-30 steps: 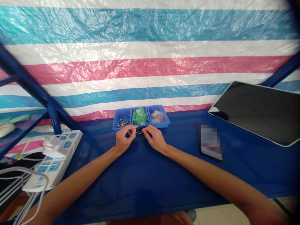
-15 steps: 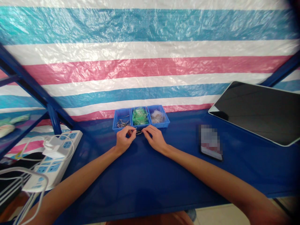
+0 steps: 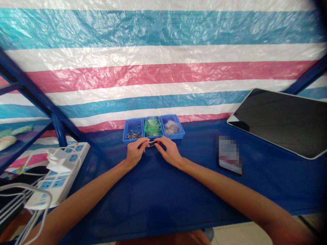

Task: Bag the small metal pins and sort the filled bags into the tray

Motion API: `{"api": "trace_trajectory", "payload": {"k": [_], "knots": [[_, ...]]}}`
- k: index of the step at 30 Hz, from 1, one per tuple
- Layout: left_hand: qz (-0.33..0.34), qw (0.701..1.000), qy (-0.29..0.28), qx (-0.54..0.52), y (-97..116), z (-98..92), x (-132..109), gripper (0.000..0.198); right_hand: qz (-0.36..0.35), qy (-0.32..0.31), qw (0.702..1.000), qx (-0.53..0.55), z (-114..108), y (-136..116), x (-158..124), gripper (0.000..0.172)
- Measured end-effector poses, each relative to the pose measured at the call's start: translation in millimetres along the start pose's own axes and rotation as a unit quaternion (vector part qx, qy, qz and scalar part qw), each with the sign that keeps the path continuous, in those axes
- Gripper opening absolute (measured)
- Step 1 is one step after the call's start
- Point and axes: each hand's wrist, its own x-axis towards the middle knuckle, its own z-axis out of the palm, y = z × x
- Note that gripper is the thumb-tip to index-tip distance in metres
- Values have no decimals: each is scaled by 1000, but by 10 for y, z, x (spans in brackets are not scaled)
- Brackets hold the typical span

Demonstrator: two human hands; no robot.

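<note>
Pinching thin metal pieces [image 3: 152, 144] in nearly closed left hand [image 3: 134, 153] and right hand [image 3: 169, 151]. Positioned just before blue bins [image 3: 176, 136] on worktop [image 3: 158, 194].

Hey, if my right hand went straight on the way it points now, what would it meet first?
Your right hand would probably meet the slim metallic pieces between the hands first; whether your left hand or the middle blue bin comes next is hard to judge.
</note>
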Motion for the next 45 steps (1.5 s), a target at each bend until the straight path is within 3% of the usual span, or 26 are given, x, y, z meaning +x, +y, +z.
{"api": "trace_trajectory", "payload": {"k": [8, 14, 16, 19, 21, 23, 28, 32, 36, 45], "knots": [[3, 999, -46, -3, -30, -6, -10, 22, -35, -26, 999, 10, 13, 11, -9, 21], [26, 999, -19, 34, 6, -1, -20, 22, -5, -12, 1000, 2, 8, 12, -3, 26], [36, 998, 7, 57, 24, -5, -20, 19, 5, -14, 1000, -6, 7, 17, 4, 27], [35, 986, 109, 119, 36, -39, 12, 14, 10, -22, 1000, -14, 10, 20, 14, 29], [7, 970, 170, 171, 28, -69, 55, 13, 9, -28, 999, -18, 10, 14, 16, 29], [-28, 963, 189, 191, 13, -89, 101, 16, 6, -33, 999, -21, 9, 7, 17, 29], [-35, 968, 171, 181, 10, -76, 142, 27, 6, -33, 999, -29, 15, 11, 15, 26], [-31, 975, 147, 165, 51, -60, 121, 19, -17, -32, 998, -48, 48, 44, 15, 20], [-15, 979, 127, 161, 67, -59, 106, 14, -46, -78, 992, -90, 81, 59, 14, 24], [16, 985, 83, 149, 25, -49, 83, 11, -47, -122, 980, -147, 108, 68, -7, 20]]}}
